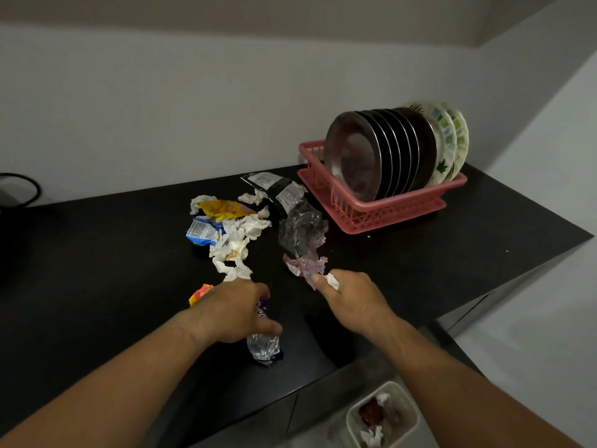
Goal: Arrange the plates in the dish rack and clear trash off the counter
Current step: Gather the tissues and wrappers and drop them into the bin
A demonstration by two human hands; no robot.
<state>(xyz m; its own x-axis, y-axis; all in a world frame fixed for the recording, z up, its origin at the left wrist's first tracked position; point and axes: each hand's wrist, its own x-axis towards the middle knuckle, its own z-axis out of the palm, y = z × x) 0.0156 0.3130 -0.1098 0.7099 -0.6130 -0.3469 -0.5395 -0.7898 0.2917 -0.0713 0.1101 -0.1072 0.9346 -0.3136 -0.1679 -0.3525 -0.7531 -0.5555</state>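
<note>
- A black table (420,253) runs along a plain white wall (161,108). A black cable (32,185) loops at its far left edge.
- A pink dish rack (371,215) sits at the back right of the table. The plates (387,150) stand upright in it in one row, metal ones in front and patterned ones behind.
- Trash lies left of the rack: crumpled tissues (235,244), a yellow wrapper (226,210), a blue wrapper (203,232), a dark packet (274,189) and a clear plastic bag (302,234).
- A small bin (392,384) stands on the floor below the table's front edge, with scraps inside.
- The left hand (232,308) is palm down near the front of the table, its grip curled tight round a crushed clear wrapper (263,345). An orange wrapper (198,294) shows just beside its knuckles.
- The right hand (352,299) has its grip closed on a white tissue (332,281). The lower end of the plastic bag reaches its thumb, but I cannot tell whether it is held too.
</note>
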